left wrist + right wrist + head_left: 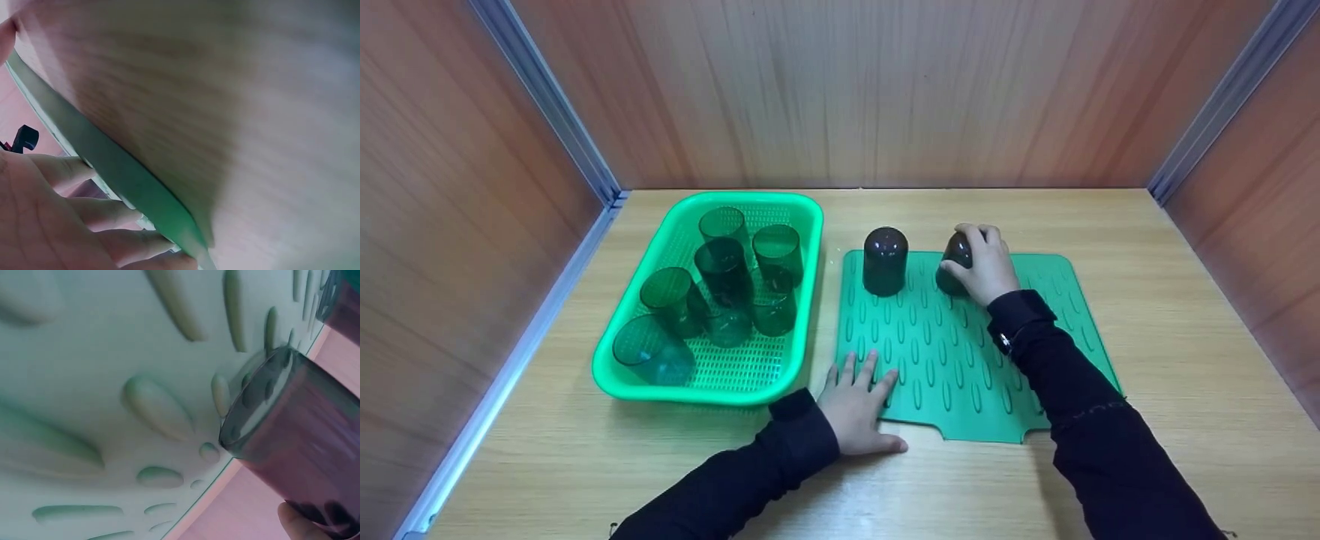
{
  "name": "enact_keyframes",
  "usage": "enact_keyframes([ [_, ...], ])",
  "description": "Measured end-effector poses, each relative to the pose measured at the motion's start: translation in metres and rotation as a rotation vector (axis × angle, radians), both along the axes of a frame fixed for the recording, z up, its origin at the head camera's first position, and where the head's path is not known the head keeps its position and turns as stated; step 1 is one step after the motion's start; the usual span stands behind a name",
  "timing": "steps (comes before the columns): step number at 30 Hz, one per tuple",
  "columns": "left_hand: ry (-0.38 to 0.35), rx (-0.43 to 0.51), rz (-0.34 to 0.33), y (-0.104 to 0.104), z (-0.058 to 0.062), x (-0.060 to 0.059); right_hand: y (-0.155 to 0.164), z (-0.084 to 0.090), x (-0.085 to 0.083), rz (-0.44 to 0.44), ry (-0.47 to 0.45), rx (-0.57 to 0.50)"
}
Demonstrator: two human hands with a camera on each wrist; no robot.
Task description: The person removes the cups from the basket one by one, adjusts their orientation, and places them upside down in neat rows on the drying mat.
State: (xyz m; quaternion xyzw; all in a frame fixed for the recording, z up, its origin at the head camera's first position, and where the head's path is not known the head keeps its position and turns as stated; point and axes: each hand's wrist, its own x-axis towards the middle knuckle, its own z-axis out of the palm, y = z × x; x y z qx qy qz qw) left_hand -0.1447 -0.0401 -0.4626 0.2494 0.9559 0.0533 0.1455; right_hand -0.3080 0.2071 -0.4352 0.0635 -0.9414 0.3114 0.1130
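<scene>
nearby — basket (675, 225) of green cups (724, 270), upturned cup (884, 260) on mat (960, 360)

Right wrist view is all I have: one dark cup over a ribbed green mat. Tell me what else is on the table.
Observer: A green basket left of the mat holds six green cups.
Operator: Report the other hand.
Observer: The left hand lies flat, fingers on the mat's near left corner.
Operator: Count the cups on the mat.
Observer: Two: one upside-down cup stands alone, and the right hand grips the cup beside it.
</scene>
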Motion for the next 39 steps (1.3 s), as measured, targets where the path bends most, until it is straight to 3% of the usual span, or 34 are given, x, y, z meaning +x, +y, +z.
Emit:
enact_keyframes([
  [14,0.004,-0.026,0.007,0.002,0.003,0.0,-0.003,0.0,-0.002,0.031,-0.044,0.021],
  [22,-0.015,-0.035,0.013,0.003,0.003,-0.001,-0.002,-0.003,-0.005,0.025,-0.056,-0.034],
  [29,-0.023,-0.038,0.013,0.004,0.004,-0.002,-0.001,0.005,-0.002,0.016,-0.079,-0.105],
  [39,-0.022,-0.03,0.017,0.007,0.006,-0.001,-0.003,0.021,0.006,0.007,0.11,-0.211],
])
